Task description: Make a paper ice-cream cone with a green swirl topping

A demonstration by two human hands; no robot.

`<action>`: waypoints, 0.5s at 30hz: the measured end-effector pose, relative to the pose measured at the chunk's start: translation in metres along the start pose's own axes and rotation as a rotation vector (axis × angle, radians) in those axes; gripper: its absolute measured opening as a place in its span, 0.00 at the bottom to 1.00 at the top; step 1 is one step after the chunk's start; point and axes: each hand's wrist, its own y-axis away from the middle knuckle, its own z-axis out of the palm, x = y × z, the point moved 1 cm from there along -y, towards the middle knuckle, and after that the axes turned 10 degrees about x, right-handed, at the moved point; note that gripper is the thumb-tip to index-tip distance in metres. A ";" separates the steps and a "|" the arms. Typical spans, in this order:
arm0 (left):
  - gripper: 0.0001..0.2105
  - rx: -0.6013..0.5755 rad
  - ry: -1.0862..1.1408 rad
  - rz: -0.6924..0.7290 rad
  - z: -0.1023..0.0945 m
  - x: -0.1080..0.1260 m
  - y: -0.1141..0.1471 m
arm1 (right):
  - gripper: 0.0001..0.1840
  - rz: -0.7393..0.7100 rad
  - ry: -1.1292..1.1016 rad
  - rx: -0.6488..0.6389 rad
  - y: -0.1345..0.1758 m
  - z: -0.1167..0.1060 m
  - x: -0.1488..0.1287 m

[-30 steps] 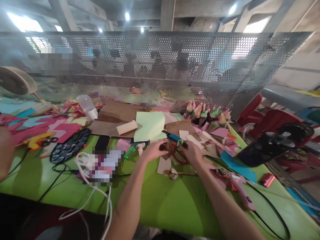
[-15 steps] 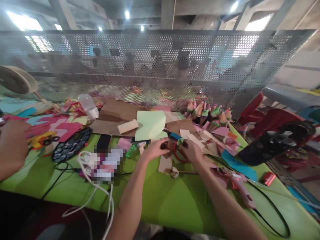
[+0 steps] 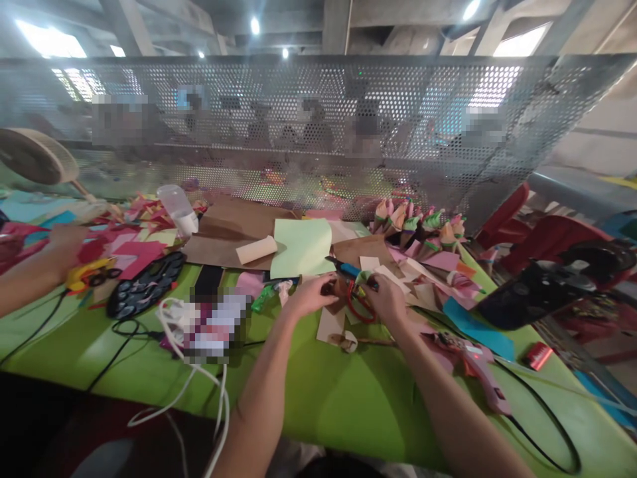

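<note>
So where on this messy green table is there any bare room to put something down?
Bare green table lies between the two forearms, and left of the white cable. Crowded: paper scraps around both hands, the glue gun at right, pink cuttings at left.

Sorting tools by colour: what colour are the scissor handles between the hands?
Red, seen in the head view: the scissor handles loop between the left hand and right hand.

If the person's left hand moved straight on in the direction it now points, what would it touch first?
The left hand points right, toward the right hand. It would probably first meet the small brown paper piece between them, then the red scissors; depth is unclear.
</note>
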 end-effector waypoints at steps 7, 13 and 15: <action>0.28 0.001 -0.053 0.030 -0.002 0.007 0.002 | 0.09 -0.010 -0.002 0.003 0.001 0.001 0.001; 0.28 -0.010 -0.037 0.030 -0.001 0.006 0.002 | 0.08 -0.014 -0.010 0.005 0.000 0.000 0.002; 0.28 -0.001 -0.046 0.034 -0.001 0.007 0.001 | 0.08 -0.011 -0.012 -0.003 0.000 0.000 0.002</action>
